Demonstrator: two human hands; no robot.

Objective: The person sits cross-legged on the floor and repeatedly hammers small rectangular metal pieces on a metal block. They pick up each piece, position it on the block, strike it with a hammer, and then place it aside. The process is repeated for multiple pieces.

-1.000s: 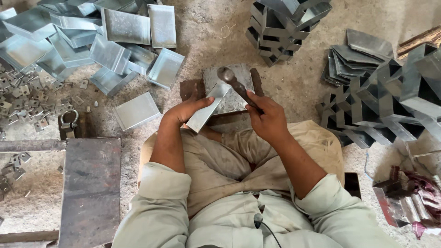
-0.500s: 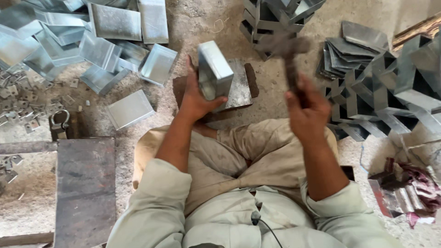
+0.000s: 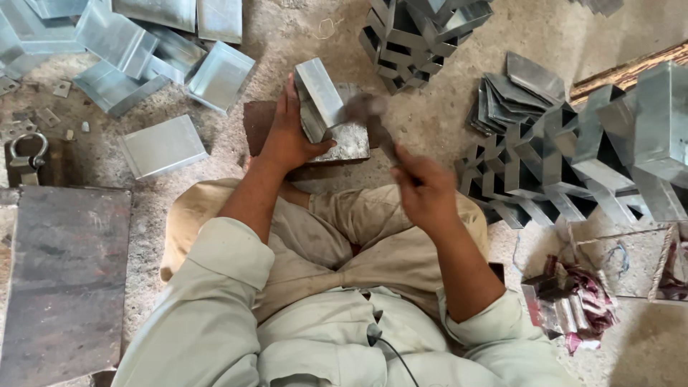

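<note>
Left hand [image 3: 287,140] clamped on folded sheet-metal box [image 3: 319,97], upright on block [image 3: 344,143]. Right hand [image 3: 423,190] closed round blurred hammer [image 3: 365,111]. Box likely light, stiff, sharp-edged; grip flat sides.

We wear a pale grey-green shirt [image 3: 215,315] with sleeves rolled above the elbows, dusty beige trousers [image 3: 358,236] creased at the knees, and a thin black cable [image 3: 390,355] hangs down our chest.
</note>
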